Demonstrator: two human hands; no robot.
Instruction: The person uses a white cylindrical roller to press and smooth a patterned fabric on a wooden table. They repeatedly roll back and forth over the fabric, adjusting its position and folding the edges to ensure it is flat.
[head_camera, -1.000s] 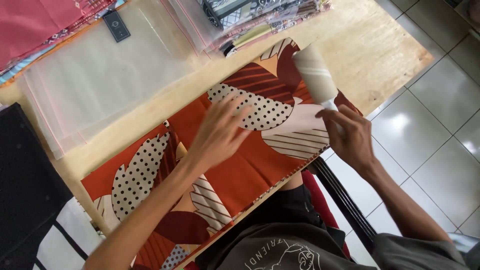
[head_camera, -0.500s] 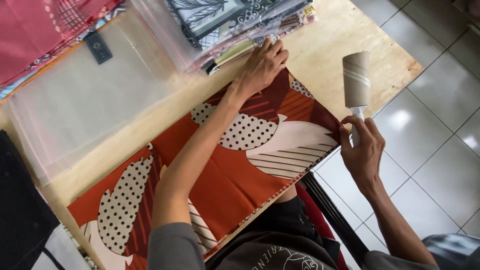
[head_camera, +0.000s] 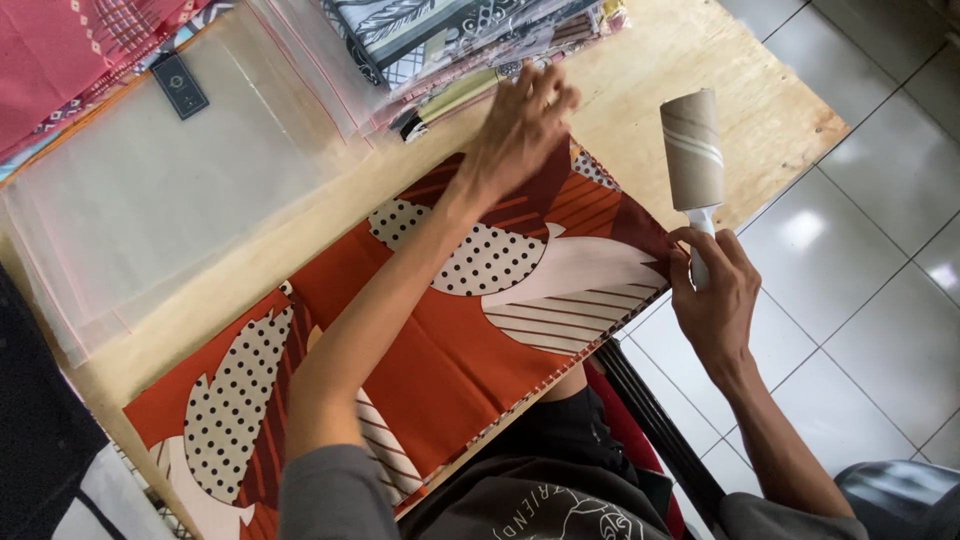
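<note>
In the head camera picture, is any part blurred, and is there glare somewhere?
In the head view, the left hand is smeared by motion blur at the far corner of the orange patterned cloth; the right hand and the lint roller it grips look sharp. The floor tiles show a soft white glare patch, and the clear plastic bags have a mild sheen. Light is even, shadows faint.

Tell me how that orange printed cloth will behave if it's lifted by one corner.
The cloth lies flat with soft creases, so it would probably drape limply. It looks thin, likely light. The left hand presses its far edge on the smooth table, where it may slide easily. The right hand holds a lint roller.
</note>
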